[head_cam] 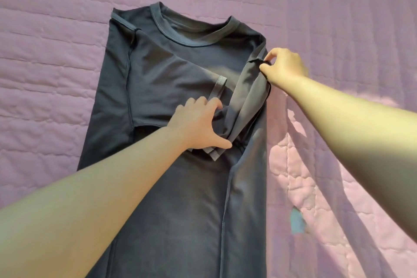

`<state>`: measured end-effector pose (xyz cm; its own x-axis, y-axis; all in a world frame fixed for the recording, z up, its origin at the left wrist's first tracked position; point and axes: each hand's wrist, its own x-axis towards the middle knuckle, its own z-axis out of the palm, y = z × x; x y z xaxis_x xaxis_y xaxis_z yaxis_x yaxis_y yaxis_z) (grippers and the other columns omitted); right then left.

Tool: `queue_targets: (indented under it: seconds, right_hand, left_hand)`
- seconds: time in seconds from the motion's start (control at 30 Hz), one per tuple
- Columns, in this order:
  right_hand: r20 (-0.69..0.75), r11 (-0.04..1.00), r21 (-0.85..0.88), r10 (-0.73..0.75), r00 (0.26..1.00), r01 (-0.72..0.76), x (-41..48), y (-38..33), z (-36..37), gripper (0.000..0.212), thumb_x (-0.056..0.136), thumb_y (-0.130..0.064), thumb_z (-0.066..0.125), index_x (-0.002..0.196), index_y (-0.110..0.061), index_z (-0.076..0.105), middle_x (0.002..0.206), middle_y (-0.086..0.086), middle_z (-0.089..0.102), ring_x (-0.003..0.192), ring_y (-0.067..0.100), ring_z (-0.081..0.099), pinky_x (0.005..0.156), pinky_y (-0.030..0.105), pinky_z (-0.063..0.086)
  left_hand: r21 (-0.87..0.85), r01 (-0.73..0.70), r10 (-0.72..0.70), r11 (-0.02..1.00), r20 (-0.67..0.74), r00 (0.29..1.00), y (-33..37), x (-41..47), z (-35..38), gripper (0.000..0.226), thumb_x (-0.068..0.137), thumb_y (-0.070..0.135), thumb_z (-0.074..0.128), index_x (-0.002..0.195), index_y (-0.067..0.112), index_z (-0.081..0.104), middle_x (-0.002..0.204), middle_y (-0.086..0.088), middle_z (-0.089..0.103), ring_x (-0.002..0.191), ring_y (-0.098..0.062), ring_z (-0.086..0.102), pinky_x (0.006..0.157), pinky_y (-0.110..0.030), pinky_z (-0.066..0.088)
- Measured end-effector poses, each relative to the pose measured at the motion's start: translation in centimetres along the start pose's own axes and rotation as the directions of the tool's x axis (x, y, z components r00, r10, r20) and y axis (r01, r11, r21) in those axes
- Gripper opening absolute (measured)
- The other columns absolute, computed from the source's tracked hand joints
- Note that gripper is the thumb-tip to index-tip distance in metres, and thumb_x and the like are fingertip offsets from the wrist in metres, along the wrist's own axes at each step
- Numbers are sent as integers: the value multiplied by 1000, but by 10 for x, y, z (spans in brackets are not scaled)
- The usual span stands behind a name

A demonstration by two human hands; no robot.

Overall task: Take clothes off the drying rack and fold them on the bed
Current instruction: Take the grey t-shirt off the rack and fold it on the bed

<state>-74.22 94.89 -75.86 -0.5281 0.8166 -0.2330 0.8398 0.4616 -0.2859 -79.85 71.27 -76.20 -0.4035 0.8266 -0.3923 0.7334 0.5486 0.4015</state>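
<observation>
A dark grey T-shirt (171, 187) lies flat on the pink quilted bed (56, 74), collar toward the far side. Both sides are folded inward, and the two sleeves lie across the chest. My left hand (200, 124) rests on the middle of the shirt; its thumb and fingers hold the end of the right sleeve near its hem. My right hand (284, 66) pinches the folded fabric at the shirt's right shoulder edge. The shirt's lower hem runs out of view at the bottom.
The quilt spreads out on every side of the shirt. Sunlight patches and shadows fall on it at the right. A small blue-green spot (296, 221) shows on the quilt at lower right. No drying rack is in view.
</observation>
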Motion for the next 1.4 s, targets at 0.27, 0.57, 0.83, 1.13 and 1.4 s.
queue_targets:
  seconds: [0.27,0.57,0.83,1.13,1.4]
  right_hand:
    - [-67,846,522,172,983,-112,6,-11,-4,11,87,-28,47,81,-19,49,82,-1,53,79,21,48,70,29,37]
    - [13,697,708,151,988,-116,0,-13,-8,15,86,-25,57,75,-26,48,87,6,56,62,13,45,54,23,34]
    - [107,694,696,154,982,-184,-6,-8,-13,20,95,-18,54,78,-25,46,67,0,53,46,11,38,37,19,29]
    - [124,695,689,169,978,-207,-13,-10,-19,18,94,-17,57,80,-24,50,67,2,54,47,10,39,38,18,28]
    - [115,639,736,207,971,-224,-13,-16,-23,18,93,-13,58,78,-20,51,65,4,57,45,8,45,40,17,37]
  left_hand:
    - [-284,77,-184,956,-374,909,4,-11,15,12,79,16,60,91,15,64,99,-4,53,91,-28,46,83,-37,40]
    - [-884,403,-703,236,131,699,-47,-2,-21,27,84,33,66,85,7,64,65,-2,63,72,-28,66,86,-43,57]
    - [-875,464,-625,137,288,726,-36,-10,-10,41,82,50,70,82,9,65,81,-8,70,69,-13,67,60,-20,58]
    - [-758,586,-576,287,352,737,-34,-1,-20,42,83,48,69,69,10,58,48,0,52,34,-10,37,34,-16,29]
    - [-922,237,-588,307,12,809,-41,0,-21,16,75,24,81,82,14,70,78,4,64,72,-14,57,87,-34,53]
